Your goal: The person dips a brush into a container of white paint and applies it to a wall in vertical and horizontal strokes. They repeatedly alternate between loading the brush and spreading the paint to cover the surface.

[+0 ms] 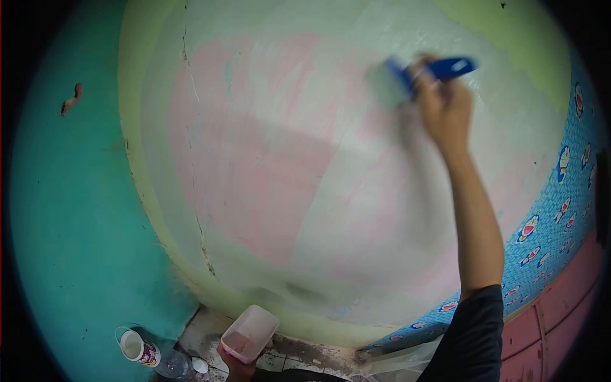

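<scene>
My right hand (442, 99) is raised against the wall (254, 172) at the upper right, closed round the blue handle of a wide brush (453, 67). The brush's pale bristles, blurred by motion, are at the wall surface. Around them the wall shows whitish strokes over pink patches. Low in the view, my left hand (237, 368) holds a white rectangular tub (258, 325) from its lower side. The tub is tilted, with a little pinkish paint at its bottom.
A teal wall (76, 210) stands at the left. Near it on the floor are a white bucket (137, 347) and a clear plastic bottle (175, 364). Blue patterned wallpaper (541, 223), pink panels (566, 318) and translucent plastic sheeting (401, 363) lie to the right.
</scene>
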Tool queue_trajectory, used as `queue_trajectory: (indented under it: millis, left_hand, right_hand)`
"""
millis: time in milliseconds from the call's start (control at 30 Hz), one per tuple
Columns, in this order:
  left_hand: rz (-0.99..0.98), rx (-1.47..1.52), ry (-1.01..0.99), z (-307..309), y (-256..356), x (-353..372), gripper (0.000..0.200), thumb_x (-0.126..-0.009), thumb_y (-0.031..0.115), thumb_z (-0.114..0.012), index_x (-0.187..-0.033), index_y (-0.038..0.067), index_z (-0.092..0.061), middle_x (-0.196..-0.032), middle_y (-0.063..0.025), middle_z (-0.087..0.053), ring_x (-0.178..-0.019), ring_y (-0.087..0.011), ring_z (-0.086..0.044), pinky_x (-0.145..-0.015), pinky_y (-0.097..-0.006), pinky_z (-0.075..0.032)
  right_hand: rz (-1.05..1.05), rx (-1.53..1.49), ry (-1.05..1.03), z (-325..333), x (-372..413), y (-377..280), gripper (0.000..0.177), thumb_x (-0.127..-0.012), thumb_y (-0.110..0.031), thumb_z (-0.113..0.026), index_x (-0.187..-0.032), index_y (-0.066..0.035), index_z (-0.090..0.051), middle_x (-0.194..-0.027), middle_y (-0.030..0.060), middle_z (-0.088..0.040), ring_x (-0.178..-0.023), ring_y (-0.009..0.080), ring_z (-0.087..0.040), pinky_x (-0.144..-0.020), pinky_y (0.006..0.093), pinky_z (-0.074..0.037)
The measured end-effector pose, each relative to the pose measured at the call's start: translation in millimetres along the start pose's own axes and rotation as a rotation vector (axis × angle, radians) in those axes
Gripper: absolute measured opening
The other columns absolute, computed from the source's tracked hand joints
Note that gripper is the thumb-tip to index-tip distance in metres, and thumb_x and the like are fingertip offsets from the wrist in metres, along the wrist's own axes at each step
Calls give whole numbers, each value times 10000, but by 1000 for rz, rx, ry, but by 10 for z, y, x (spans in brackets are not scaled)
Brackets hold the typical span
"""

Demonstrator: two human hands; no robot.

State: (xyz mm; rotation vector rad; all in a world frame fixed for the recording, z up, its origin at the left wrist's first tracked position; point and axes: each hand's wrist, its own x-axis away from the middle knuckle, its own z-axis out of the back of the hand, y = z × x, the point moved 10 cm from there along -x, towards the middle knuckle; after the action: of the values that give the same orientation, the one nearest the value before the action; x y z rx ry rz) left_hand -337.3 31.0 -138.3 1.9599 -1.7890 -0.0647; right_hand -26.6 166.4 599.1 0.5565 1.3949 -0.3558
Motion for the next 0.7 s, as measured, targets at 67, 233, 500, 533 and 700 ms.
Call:
queue_trajectory:
  millis: [67,233,500,533,700]
  left_hand:
    - [13,28,-19,-35,68,-83,829,-923,745,-319,-1539,205,-451,-1481,-123,-556,-1263,-474,-601,-764,-667,-606]
    - [-15,-20,21,-189,489,-189,792,-924,727,-337,-1497,202,-490,-1413,-106,-600,-1205,-443,-642,-726,-645,-617]
    - [-3,-11,-14,-334,939,-370,763,-917,724,-392,-1450,193,-520,-1366,-102,-616,-1139,-414,-675,-687,-596,-641]
    - [0,-15,-26,-379,997,-413,762,-920,715,-377,-1448,186,-522,-1362,-107,-622,-1130,-411,-680,-681,-595,-638]
    - [49,-46,31,-356,1127,-524,757,-925,701,-347,-1440,177,-532,-1340,-112,-640,-1099,-410,-693,-649,-587,-632]
  right_hand:
    - [40,120,208,284,-337,-44,232,-991,-151,-710,-1180,-21,-741,-965,107,-776,-794,147,-738,-666,310,-566]
    - [358,587,-203,-508,687,-571,296,-721,-65,-758,-1011,-114,-728,-1022,85,-737,-901,282,-724,-774,389,-581]
    - [219,1,-953,-1637,3928,-1425,292,-821,-147,-646,-1111,-124,-639,-1145,99,-655,-1086,286,-654,-893,408,-588]
    - [123,-60,-993,-1646,3811,-1319,296,-818,-123,-643,-1114,-120,-639,-1180,100,-660,-1103,287,-654,-903,407,-585]
    - [-202,-45,-500,-944,1759,-390,263,-948,-149,-693,-1189,-45,-707,-1117,157,-741,-973,343,-723,-879,397,-571]
